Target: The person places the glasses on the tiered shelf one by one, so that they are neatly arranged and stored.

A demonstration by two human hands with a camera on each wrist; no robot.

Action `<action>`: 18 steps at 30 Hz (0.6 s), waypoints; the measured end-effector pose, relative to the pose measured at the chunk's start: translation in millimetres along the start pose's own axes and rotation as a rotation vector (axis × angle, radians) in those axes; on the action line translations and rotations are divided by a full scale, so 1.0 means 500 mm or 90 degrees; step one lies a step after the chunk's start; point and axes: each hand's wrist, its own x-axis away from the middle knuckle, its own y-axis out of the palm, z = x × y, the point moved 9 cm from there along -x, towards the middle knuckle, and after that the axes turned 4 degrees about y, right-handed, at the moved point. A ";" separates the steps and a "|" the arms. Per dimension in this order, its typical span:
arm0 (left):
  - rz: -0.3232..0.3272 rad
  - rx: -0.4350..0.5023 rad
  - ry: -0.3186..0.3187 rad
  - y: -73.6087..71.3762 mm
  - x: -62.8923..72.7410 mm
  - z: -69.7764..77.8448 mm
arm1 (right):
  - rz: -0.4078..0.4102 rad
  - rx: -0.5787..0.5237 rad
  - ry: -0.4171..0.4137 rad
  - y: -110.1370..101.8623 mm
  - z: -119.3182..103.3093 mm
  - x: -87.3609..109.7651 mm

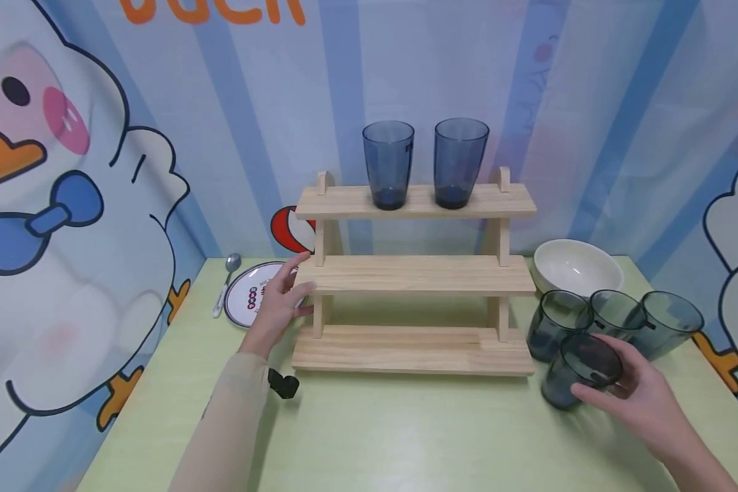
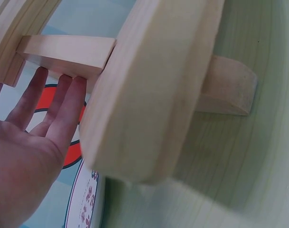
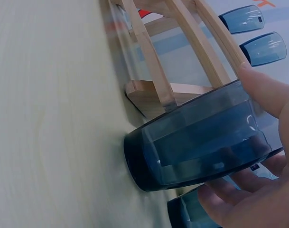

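Observation:
A three-tier wooden rack (image 1: 415,273) stands in the middle, with two blue-tinted glasses (image 1: 389,164) (image 1: 460,162) upright on its top tier. My left hand (image 1: 277,301) is at its left end; in the left wrist view nearly straight fingers (image 2: 63,102) rest against an upright between tiers. At the right, my right hand (image 1: 636,389) holds a dark tinted glass (image 1: 578,372), thumb on one side and fingers on the other, near its rim. That glass (image 3: 196,142) has its base close to the table in the right wrist view. Three similar glasses (image 1: 556,328) (image 1: 615,314) (image 1: 670,324) stand right behind it.
Behind the glasses at right sits a white bowl (image 1: 578,266). A patterned plate (image 1: 242,294) and a spoon (image 1: 226,287) lie left of the rack on the pale green table (image 1: 406,437). A printed curtain (image 1: 270,102) hangs close behind the table.

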 end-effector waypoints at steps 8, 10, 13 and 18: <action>-0.003 0.006 -0.006 -0.002 -0.003 -0.002 | -0.004 -0.037 -0.013 0.004 0.003 0.002; -0.001 0.008 -0.010 -0.003 -0.002 -0.003 | -0.002 -0.043 -0.014 0.003 0.004 0.001; 0.000 0.009 -0.012 -0.003 -0.002 -0.004 | -0.001 -0.050 -0.012 0.003 0.006 0.001; -0.001 0.007 -0.006 -0.002 -0.002 -0.001 | 0.005 -0.065 0.001 0.003 0.012 0.001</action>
